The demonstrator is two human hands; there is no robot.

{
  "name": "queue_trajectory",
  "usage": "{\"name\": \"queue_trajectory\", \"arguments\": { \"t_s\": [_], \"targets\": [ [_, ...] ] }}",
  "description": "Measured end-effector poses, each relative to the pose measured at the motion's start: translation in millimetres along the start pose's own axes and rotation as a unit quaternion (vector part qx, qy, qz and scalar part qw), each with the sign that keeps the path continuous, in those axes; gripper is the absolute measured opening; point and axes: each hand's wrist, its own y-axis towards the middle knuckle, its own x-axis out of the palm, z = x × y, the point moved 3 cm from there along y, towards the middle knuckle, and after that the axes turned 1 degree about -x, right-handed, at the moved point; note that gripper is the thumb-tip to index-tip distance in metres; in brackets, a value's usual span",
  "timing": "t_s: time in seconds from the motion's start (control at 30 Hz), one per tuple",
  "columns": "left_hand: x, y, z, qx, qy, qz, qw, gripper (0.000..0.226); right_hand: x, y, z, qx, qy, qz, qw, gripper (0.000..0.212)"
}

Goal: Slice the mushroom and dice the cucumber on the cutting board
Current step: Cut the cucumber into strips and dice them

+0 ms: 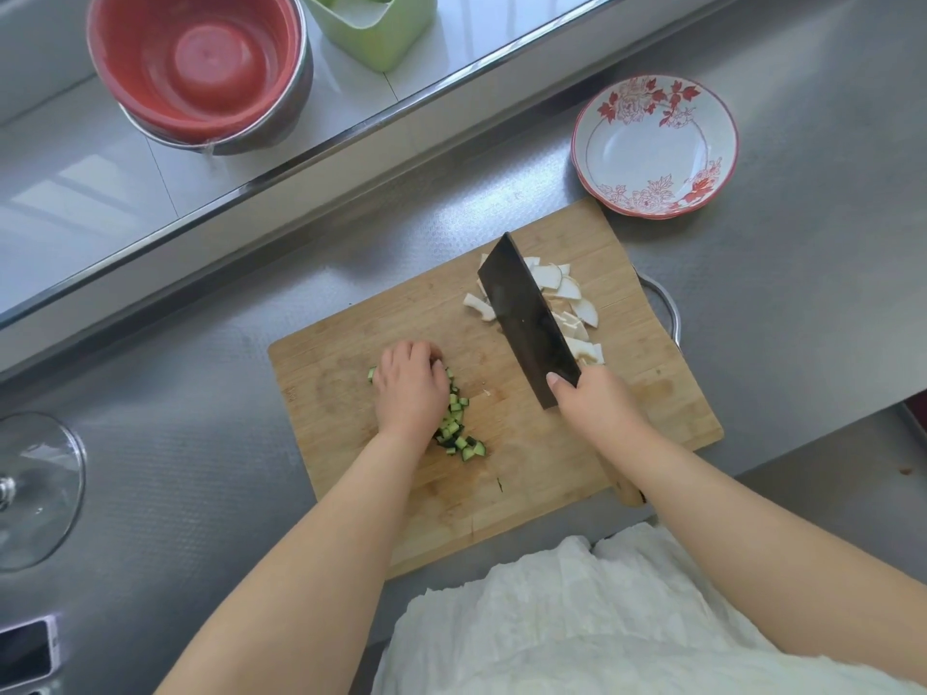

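Note:
A wooden cutting board (526, 474) lies on the steel counter. Small green cucumber dice (459, 433) are heaped near the board's left side. My left hand (409, 388) rests on top of the heap with its fingers curled over the far pieces. My right hand (594, 403) grips the handle of a dark cleaver (526, 318), thumb against the blade. The blade stands on edge across the board's middle. White mushroom slices (567, 298) lie piled just right of the blade, with a few pieces to its left.
An empty red-flowered white bowl (652, 143) sits beyond the board's far right corner. A red basin in a steel bowl (200, 67) and a green container (371, 27) stand on the raised ledge. A glass lid (35, 489) lies at the left.

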Motion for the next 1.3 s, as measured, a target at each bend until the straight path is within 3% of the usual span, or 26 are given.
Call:
{"name": "queue_trajectory", "arguments": {
  "t_s": [0.1, 0.2, 0.33, 0.47, 0.63, 0.77, 0.83, 0.93, 1.1, 1.17, 1.3],
  "targets": [
    [-2, 2, 3, -0.004, -0.018, 0.002, 1.000, 0.021, 1, 0, 0, -0.002, 0.000, -0.003, 1.000, 0.042],
    [-12, 7, 15, -0.013, -0.112, 0.027, 0.993, 0.031, -1, -2, 5, -0.011, 0.009, -0.020, 1.000, 0.039],
    [-26, 27, 29, -0.085, -0.271, 0.069, 0.956, 0.034, -2, -8, 4, -0.028, -0.051, -0.057, 0.997, 0.037],
    [-27, 39, 37, -0.105, -0.307, 0.083, 0.942, 0.031, 6, -4, -9, -0.026, -0.052, -0.075, 0.996, 0.038],
    [-14, 43, 44, -0.094, -0.314, -0.016, 0.945, 0.039, -9, 2, 1, 0.003, 0.013, -0.037, 0.999, 0.035],
    [-11, 43, 58, -0.083, -0.369, -0.098, 0.921, 0.045, -22, -5, 17, -0.023, 0.046, -0.073, 0.996, 0.026],
    [-13, 48, 58, -0.089, -0.384, -0.109, 0.913, 0.044, -35, -11, 32, -0.030, -0.003, -0.108, 0.994, 0.023],
    [-12, 56, 51, -0.084, -0.385, -0.123, 0.911, 0.042, -58, -15, 53, -0.063, -0.174, -0.144, 0.972, 0.028],
    [-16, 48, 44, -0.059, -0.354, -0.100, 0.928, 0.042, -68, -6, 62, -0.106, -0.331, -0.156, 0.924, 0.030],
    [-18, 37, 40, -0.040, -0.306, -0.080, 0.948, 0.042, -71, -2, 60, -0.097, -0.324, -0.135, 0.931, 0.032],
    [-22, 20, 12, 0.004, -0.109, 0.014, 0.994, 0.043, -69, -8, 55, -0.067, -0.194, -0.118, 0.972, 0.026]
  ]
}}
